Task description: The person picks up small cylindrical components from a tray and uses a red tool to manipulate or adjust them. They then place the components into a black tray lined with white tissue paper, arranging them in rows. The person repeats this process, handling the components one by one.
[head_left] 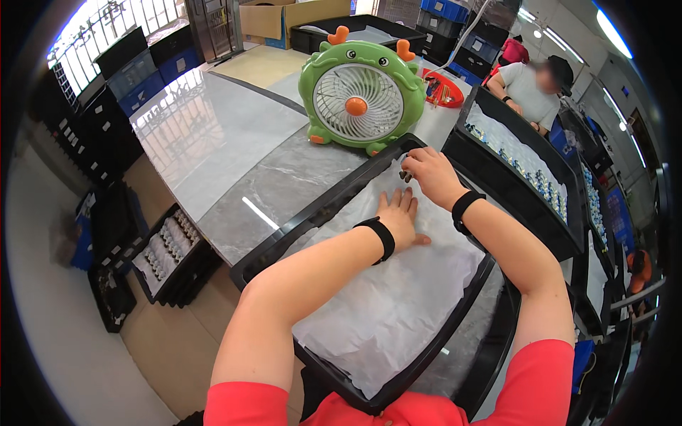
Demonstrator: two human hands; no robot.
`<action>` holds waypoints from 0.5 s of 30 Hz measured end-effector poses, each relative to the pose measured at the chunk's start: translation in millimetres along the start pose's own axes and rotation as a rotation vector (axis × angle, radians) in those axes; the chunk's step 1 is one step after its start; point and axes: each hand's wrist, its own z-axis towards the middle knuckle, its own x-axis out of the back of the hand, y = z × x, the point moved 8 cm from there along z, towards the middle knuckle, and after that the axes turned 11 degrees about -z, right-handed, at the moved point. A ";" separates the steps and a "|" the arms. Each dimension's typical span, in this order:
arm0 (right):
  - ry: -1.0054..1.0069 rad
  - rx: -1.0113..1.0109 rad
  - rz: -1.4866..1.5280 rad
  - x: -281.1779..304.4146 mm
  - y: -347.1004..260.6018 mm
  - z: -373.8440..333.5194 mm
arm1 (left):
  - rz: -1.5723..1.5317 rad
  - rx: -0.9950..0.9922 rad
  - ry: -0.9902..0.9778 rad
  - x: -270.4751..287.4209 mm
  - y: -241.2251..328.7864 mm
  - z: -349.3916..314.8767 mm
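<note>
1. the right hand (430, 175) pinched a small dark part (406, 175) in a narrow grip at the far end of the black tray (341, 194).
2. the left hand (399, 223) lay palm-down, grip wide, on the white liner (383, 312) inside.
3. i saw a green fan (321, 55) on the desk (277, 174) just beyond.

White sheet (383, 312) in a black tray (330, 204)
Right grip (432, 176) pinches a small part (406, 175) near the far edge; left grip (400, 221) lies spread.

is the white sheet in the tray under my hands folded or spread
Spread: the white sheet lies wrinkled across most of the black tray, with the left hand on it.
</note>
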 end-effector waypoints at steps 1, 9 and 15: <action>0.018 0.006 -0.013 -3.1 -1.9 2.6 | -0.020 0.003 -0.009 0.7 -0.7 -0.7; 0.044 -0.003 -0.083 -24.1 -2.8 12.1 | -0.102 -0.030 -0.028 4.1 0.7 -3.6; 0.006 -0.134 -0.176 -31.9 5.1 15.3 | -0.089 -0.052 -0.023 6.3 -1.5 -1.0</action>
